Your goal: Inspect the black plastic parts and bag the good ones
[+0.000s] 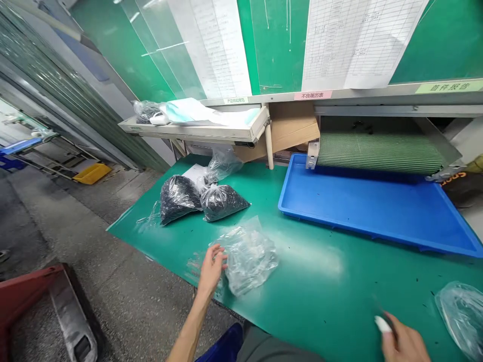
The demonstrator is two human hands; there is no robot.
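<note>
My left hand (212,269) is at the left edge of a crumpled clear plastic bag (252,257), its fingers loosely bent and apart, with nothing visible gripped in them. At the lower right, my right hand (406,342) is closed, with a white cover on one fingertip. A dark, narrow thing shows between its fingers, too blurred to name. Behind the crumpled bag stand two tied clear bags of small black pieces, a left one (178,198) and a right one (225,202).
A blue tray (339,201) lies under the green ribbed conveyor belt (377,151). More clear plastic (462,317) rests at the right. A small white shelf (211,131) overhangs the table's back left. Black bits dot the green table (320,296). A red pallet jack (33,286) stands left.
</note>
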